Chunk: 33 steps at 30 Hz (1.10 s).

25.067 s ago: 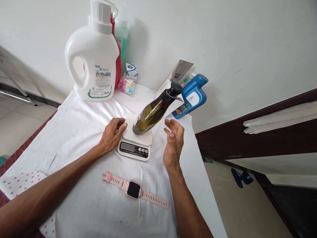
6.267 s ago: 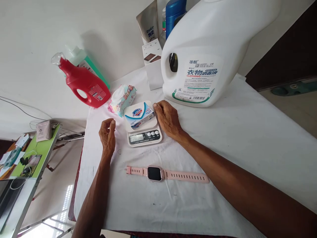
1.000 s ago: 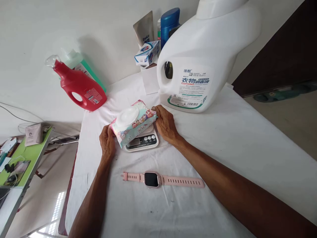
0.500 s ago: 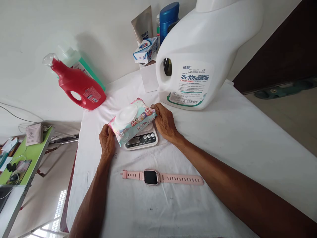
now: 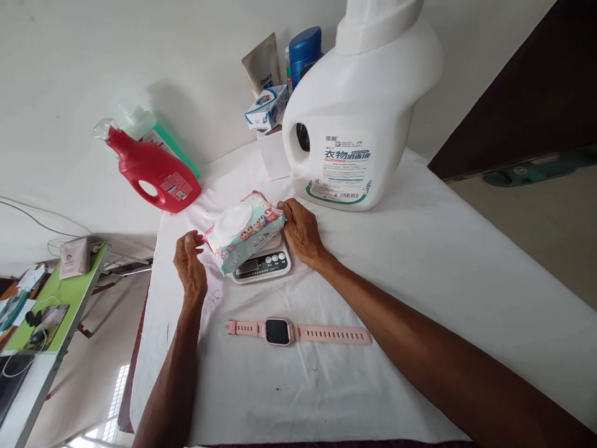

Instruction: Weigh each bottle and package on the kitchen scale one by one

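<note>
A white cloth covers the table by a pale wall; the right hand touches a soft wipes pack on the scale, while the left hand is open, empty.

— Where is the left hand?

— Raised on its edge, palm turned inward toward the right, fingers loosely curled and parted. It grips nothing. The wrist is fairly straight, and the bare left forearm runs down to the lower edge of the view.

— And the right hand?

— Palm down and low, knuckles up, fingers bent with the tips pointing left. The thumb is tucked out of sight, so whether it pinches anything cannot be told. The right forearm stretches in long from the lower right corner, bare too.

— Do the hands meet?

— No, they sit apart.
</note>
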Each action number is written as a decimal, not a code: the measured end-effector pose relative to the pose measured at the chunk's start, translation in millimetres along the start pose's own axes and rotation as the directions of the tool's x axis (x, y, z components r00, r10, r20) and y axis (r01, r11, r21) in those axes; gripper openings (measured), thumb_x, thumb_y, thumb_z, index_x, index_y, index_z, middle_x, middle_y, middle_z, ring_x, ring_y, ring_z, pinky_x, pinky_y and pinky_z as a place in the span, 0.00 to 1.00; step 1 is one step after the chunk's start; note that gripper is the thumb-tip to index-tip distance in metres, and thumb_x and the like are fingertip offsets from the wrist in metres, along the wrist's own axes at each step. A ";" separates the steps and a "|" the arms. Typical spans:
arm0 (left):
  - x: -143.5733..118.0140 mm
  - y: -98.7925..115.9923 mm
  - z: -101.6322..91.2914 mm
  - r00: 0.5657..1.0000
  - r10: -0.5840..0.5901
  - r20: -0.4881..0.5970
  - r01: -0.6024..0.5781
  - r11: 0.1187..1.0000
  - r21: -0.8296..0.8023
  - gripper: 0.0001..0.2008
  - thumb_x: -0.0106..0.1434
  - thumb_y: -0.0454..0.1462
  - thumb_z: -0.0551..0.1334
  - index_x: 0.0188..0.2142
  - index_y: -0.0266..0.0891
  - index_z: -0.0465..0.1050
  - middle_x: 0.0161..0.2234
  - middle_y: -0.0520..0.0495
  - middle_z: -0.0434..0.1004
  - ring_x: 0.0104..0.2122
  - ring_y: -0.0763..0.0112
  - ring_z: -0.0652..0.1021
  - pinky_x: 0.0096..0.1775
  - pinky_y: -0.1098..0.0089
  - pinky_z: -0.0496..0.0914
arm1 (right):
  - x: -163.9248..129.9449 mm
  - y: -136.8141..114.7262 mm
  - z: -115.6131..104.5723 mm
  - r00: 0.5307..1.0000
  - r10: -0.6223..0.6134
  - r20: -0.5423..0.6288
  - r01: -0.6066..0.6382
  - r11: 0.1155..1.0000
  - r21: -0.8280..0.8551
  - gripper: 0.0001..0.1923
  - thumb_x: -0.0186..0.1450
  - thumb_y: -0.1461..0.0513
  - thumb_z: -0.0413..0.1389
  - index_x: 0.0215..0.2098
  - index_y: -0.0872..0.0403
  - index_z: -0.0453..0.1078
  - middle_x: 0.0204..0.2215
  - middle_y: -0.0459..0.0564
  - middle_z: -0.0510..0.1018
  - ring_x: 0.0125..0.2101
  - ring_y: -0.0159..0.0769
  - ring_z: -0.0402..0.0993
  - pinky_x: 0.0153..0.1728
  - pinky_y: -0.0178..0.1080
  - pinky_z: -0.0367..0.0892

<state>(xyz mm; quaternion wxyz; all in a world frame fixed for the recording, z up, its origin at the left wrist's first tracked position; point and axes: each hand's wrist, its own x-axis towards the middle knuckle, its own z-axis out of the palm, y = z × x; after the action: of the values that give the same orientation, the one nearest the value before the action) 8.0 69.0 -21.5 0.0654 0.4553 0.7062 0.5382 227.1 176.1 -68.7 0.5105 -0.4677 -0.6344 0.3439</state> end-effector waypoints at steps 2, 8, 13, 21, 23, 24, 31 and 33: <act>-2.1 17.7 -3.3 0.994 0.107 0.022 -0.109 0.992 0.062 0.25 0.74 0.56 0.54 0.52 0.40 0.75 0.48 0.40 0.80 0.49 0.60 0.80 0.50 0.61 0.74 | 0.2 -0.8 -0.1 1.000 0.004 0.004 -0.004 1.000 0.005 0.18 0.77 0.50 0.41 0.30 0.46 0.52 0.28 0.47 0.71 0.33 0.42 0.67 0.38 0.43 0.61; -9.4 61.0 1.5 0.836 0.315 0.450 -0.459 0.851 0.257 0.44 0.61 0.59 0.69 0.69 0.42 0.62 0.64 0.33 0.69 0.63 0.44 0.71 0.61 0.44 0.67 | 0.1 -3.7 -0.6 1.000 0.010 0.006 -0.010 1.000 0.003 0.17 0.77 0.52 0.41 0.30 0.46 0.52 0.29 0.48 0.73 0.35 0.43 0.69 0.39 0.43 0.61; -2.9 71.3 7.4 0.829 0.242 0.504 -0.474 0.782 0.405 0.48 0.55 0.50 0.76 0.69 0.41 0.59 0.62 0.32 0.71 0.62 0.42 0.72 0.60 0.43 0.68 | 0.2 -4.9 -0.6 1.000 0.009 0.015 -0.010 1.000 0.006 0.17 0.77 0.52 0.41 0.30 0.46 0.52 0.29 0.48 0.73 0.35 0.43 0.70 0.39 0.42 0.61; 2.4 70.4 11.7 0.939 0.105 0.328 -0.213 0.926 0.311 0.35 0.50 0.50 0.78 0.54 0.39 0.74 0.49 0.41 0.79 0.50 0.51 0.79 0.51 0.55 0.74 | -0.1 -1.8 0.2 1.000 -0.017 -0.009 0.018 1.000 0.020 0.18 0.77 0.50 0.41 0.30 0.46 0.54 0.27 0.47 0.72 0.32 0.43 0.69 0.38 0.42 0.62; 4.1 67.4 10.8 0.960 0.014 0.279 -0.086 0.965 0.248 0.35 0.50 0.51 0.78 0.53 0.39 0.75 0.47 0.42 0.81 0.46 0.55 0.80 0.47 0.58 0.75 | -0.2 -2.2 -0.1 1.000 -0.026 -0.008 0.026 0.999 0.027 0.18 0.77 0.50 0.41 0.31 0.46 0.55 0.27 0.47 0.72 0.31 0.43 0.69 0.37 0.42 0.62; 6.1 66.2 9.5 0.963 -0.032 0.266 -0.024 0.978 0.206 0.35 0.50 0.52 0.77 0.53 0.39 0.75 0.45 0.43 0.82 0.44 0.56 0.81 0.44 0.60 0.75 | -0.2 -2.7 -0.4 1.000 -0.029 -0.009 0.029 0.999 0.030 0.18 0.77 0.50 0.41 0.31 0.46 0.56 0.27 0.47 0.72 0.31 0.42 0.69 0.37 0.42 0.63; 25.4 81.1 -7.2 0.990 0.036 0.137 -0.053 0.991 0.123 0.35 0.50 0.51 0.78 0.54 0.39 0.78 0.42 0.45 0.83 0.39 0.59 0.80 0.37 0.66 0.74 | -2.5 -4.1 -3.6 0.999 -0.032 -0.020 0.033 0.998 0.051 0.20 0.78 0.49 0.39 0.30 0.46 0.56 0.27 0.47 0.72 0.31 0.42 0.69 0.38 0.42 0.64; 22.8 92.4 -10.3 0.982 0.090 0.164 -0.112 0.985 0.133 0.35 0.50 0.51 0.78 0.55 0.40 0.77 0.41 0.46 0.82 0.39 0.58 0.80 0.37 0.65 0.74 | -2.1 -4.1 -4.1 0.999 -0.026 -0.026 0.028 0.998 0.056 0.20 0.79 0.50 0.38 0.30 0.46 0.55 0.27 0.47 0.72 0.32 0.42 0.70 0.38 0.42 0.65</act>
<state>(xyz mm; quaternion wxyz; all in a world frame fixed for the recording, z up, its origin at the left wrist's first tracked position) 41.8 78.6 67.6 0.0612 0.5351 0.7112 0.4518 230.2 172.6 -64.7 0.5359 -0.4489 -0.6243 0.3487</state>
